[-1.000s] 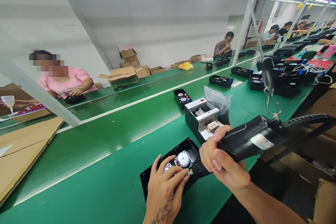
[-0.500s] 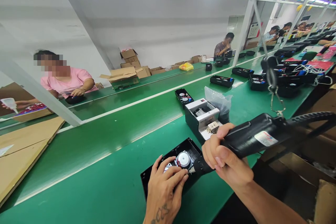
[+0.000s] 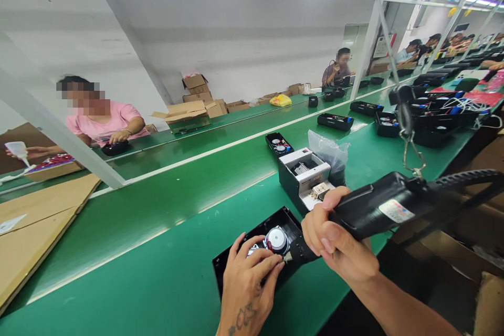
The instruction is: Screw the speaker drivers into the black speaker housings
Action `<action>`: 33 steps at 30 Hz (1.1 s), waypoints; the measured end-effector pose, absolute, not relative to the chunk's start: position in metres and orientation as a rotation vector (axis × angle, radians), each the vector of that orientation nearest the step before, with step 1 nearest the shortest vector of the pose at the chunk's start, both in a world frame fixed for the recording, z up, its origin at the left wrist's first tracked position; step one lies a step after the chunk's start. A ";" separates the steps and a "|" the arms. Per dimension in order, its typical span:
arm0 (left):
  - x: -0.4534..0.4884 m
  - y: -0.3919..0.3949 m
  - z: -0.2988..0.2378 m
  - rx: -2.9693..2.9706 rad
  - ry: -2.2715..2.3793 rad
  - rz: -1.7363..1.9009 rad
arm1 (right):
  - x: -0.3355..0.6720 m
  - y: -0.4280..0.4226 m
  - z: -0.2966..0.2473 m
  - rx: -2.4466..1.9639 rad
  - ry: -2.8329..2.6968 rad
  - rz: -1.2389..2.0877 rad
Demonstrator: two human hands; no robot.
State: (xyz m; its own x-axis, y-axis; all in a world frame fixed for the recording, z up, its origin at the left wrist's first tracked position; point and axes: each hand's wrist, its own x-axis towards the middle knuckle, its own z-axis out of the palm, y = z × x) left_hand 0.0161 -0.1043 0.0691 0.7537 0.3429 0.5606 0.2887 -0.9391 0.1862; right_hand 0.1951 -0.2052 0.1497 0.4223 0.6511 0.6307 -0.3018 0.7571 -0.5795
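Note:
My right hand (image 3: 334, 239) is wrapped around a black electric screwdriver (image 3: 378, 207) that hangs from a hook and cable; its tip points down-left into an open black casing (image 3: 236, 254) on the green belt. A round silver speaker (image 3: 276, 240) sits inside the casing. My left hand (image 3: 250, 278) rests on the casing's near side, fingers pinched together at the screwdriver tip, beside the speaker. What the fingertips pinch is too small to make out.
A white and black box-shaped device (image 3: 305, 176) and a clear plastic bag (image 3: 328, 152) stand just behind the casing. More black casings (image 3: 279, 144) lie along the belt. A person in pink (image 3: 106, 121) and other workers sit across. Cardboard sheets (image 3: 35, 220) lie at left.
Hardly anything differs. The screwdriver body has wobbled slightly up and back down, and the view has drifted a little; both hands stay at the casing.

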 end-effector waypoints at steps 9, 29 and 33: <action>0.020 -0.106 0.070 2.854 0.537 0.944 | 0.196 -0.205 0.143 -0.440 -0.994 0.634; 0.033 -0.129 0.062 2.975 0.989 0.710 | 0.204 -0.199 0.127 -0.691 -1.041 0.548; 0.033 -0.135 0.062 2.987 0.983 0.711 | 0.201 -0.196 0.124 -0.655 -1.032 0.597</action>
State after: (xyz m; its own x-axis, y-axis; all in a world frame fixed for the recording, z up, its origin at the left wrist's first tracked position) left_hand 0.0335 -0.1349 0.0615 0.7173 0.5460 0.4329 0.5822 -0.8110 0.0582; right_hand 0.2010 -0.1956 0.1236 0.3924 0.7185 0.5742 -0.1403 0.6638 -0.7346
